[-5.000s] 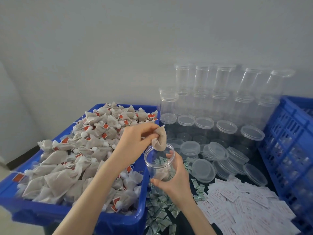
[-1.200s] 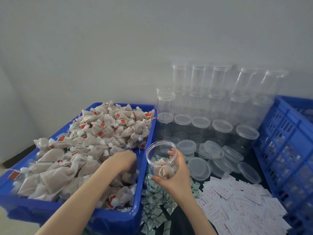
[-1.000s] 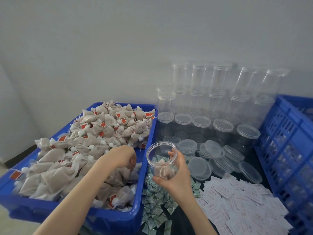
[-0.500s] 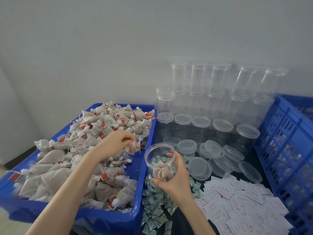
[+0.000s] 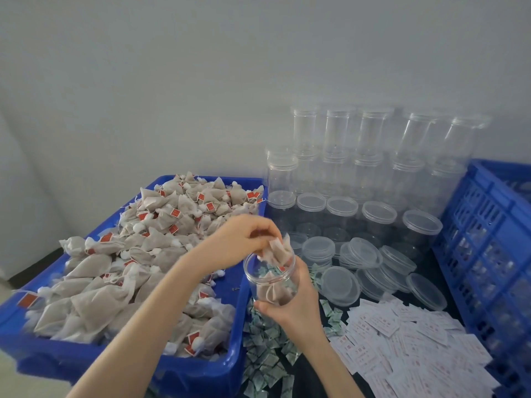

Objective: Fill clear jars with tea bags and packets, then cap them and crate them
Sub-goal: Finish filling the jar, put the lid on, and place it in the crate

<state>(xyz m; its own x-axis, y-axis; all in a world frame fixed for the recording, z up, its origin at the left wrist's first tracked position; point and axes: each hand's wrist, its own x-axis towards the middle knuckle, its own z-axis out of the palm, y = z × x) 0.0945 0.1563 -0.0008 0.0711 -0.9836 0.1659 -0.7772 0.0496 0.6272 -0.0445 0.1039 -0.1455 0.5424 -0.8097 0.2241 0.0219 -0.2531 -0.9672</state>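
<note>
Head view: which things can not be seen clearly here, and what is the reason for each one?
- Tea bag in the left hand: motion-blurred, so their number cannot be told.
- Jar bottom: covered by the right hand.
- White packets: print too small to read.
- Blue crate on the right: cut off by the edge; contents blurred behind its lattice.
- Stacked jars: clear on a pale wall, hard to count.
</note>
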